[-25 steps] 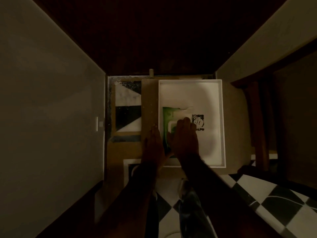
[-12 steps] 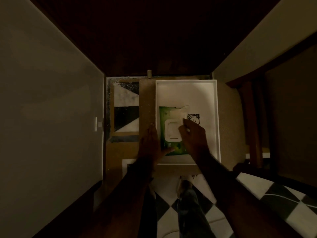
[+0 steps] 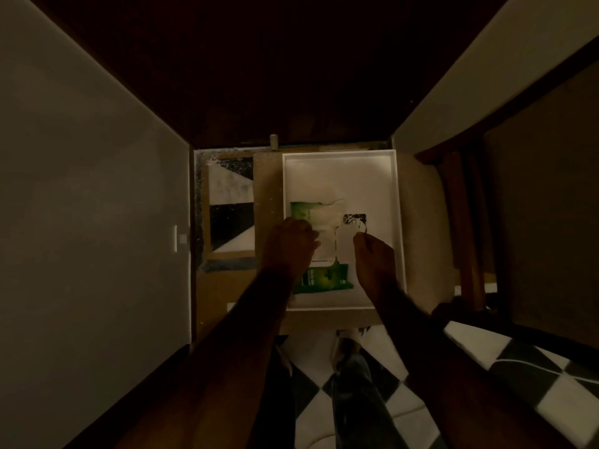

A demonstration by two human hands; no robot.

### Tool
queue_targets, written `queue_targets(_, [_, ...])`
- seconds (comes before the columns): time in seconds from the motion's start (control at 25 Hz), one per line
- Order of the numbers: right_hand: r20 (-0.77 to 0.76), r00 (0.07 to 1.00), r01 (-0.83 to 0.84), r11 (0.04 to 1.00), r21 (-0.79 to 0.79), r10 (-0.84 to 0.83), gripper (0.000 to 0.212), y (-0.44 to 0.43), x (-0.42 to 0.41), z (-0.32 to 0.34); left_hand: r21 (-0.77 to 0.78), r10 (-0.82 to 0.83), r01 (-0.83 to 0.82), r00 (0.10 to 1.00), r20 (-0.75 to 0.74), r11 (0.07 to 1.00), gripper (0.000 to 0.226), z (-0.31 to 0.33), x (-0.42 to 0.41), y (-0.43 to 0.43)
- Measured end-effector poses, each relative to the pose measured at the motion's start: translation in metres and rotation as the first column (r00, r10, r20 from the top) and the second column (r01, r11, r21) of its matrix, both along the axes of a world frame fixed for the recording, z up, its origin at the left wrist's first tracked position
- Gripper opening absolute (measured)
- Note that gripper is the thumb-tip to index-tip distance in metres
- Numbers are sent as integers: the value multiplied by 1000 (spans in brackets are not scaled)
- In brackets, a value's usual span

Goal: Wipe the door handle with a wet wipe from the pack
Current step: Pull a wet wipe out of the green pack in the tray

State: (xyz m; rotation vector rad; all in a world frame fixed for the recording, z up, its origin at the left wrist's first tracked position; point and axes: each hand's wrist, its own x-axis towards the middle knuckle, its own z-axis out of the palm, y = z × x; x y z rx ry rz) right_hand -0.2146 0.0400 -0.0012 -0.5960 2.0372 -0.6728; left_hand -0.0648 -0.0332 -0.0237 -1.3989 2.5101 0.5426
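**Hands at the wipe pack, dim hallway: items as we find them**

Left hand (image 3: 289,246): we record it palm down on the left half of the green plastic wet-wipe pack (image 3: 325,278), fingers curled loosely over the pack's top; it presses rather than grips, holding nothing between the fingers.

Right hand (image 3: 372,256): set just right of the pack, fingers bunched towards the thumb near the edge of the pale flip lid (image 3: 325,251). We cannot tell from this dark view whether it pinches the lid or a wipe, or is simply closed.

Wet-wipe pack: lies flat inside the white rectangular shallow tray (image 3: 397,196), in the tray's near left portion. Its green ends show above and below the left hand; a pale crumpled flap (image 3: 327,210) lies on its far end.

Small black-and-white printed square (image 3: 355,218): on the tray floor, just beyond the right hand's fingertips and beside the pack's far right corner.

Tray: rests on a tan cardboard-coloured surface (image 3: 265,189), with a black-and-white patterned panel (image 3: 230,202) to its left.

Surroundings: we note a plain pale wall (image 3: 90,205) at the left, dark wooden framing (image 3: 460,222) at the right, and a black-and-white chequered floor (image 3: 398,403) below the forearms. The door handle is not identifiable in this view.
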Motion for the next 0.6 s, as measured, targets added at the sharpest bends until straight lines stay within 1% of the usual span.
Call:
queue_targets(0.16, [-41,999,-29,1000,-8,28,57,3,-4,-5,-24,-7,8,998,54,1000,34,-8,-1,-3])
queue_targets(0.24, [-50,998,-37,999,-11,36,56,3,-4,-7,-3,41,-41,998,47,999,30,-10,-6,-4])
queue_targets(0.32, [-65,996,-64,997,-31,62,52,3,-4,-6,66,171,-168,984,-50,984,22,-10,-8,-5])
queue_targets(0.4, [-122,987,-115,991,-68,106,40,3,-2,-5,197,336,-299,921,-198,934,18,-7,-4,-8])
queue_targets(0.44, [-150,980,-142,987,-79,129,31,4,1,-3,267,419,-353,873,-251,897,18,-5,0,-8])
queue_targets(0.48, [-159,976,-167,981,-94,151,27,3,5,2,331,520,-426,804,-288,842,19,0,6,-9])
queue_targets(0.52, [-160,970,-205,971,-119,185,30,3,10,6,401,644,-519,699,-309,755,18,5,13,-10])
queue_targets(0.56, [-169,954,-271,951,-147,246,33,3,15,8,483,772,-606,552,-315,632,15,11,21,-12])
queue_targets(0.6, [-207,917,-374,916,-147,341,34,4,22,8,587,876,-651,369,-310,481,12,15,28,-14])
